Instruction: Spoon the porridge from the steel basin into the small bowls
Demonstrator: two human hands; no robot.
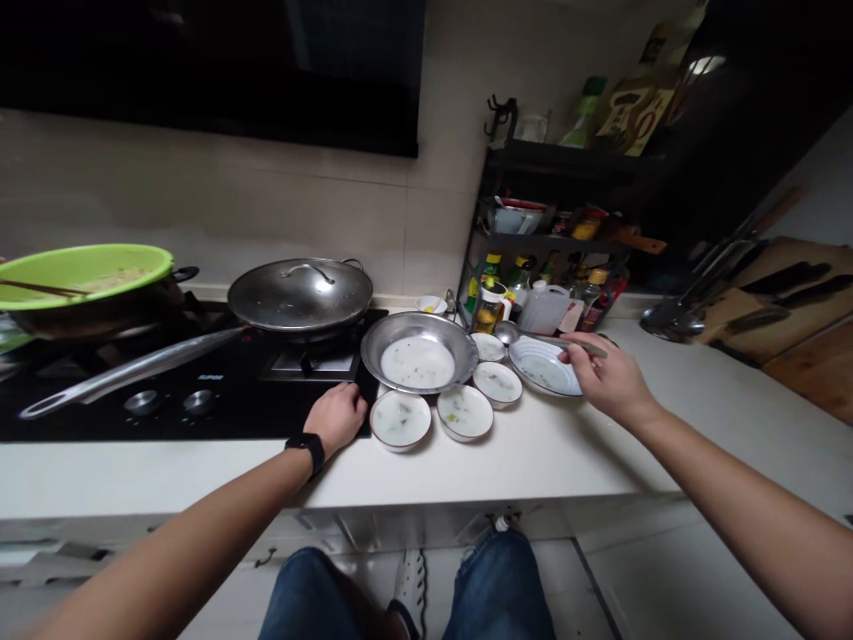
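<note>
My right hand (617,382) grips the handle of a metal ladle (508,333), whose round head points left over the small bowls. Beneath it is a white patterned plate (569,380) with whitish soup in it. My left hand (335,416), fingers curled in and nothing seen in them, rests on the hob's right front corner. Beside it stands a white bowl (401,420) of milky soup with dark green bits. Further right are a second bowl (465,414), a third bowl (498,384) and a smaller bowl (489,347). A wide steel basin (371,348) behind them holds the same soup.
Left of the basin, a lidded wok (299,293) sits on the black gas hob (240,400), its long handle reaching forward left. A green colander (133,258) with chopsticks lies on another pan. A spice rack (553,240) stands behind; knives (793,276) are at right.
</note>
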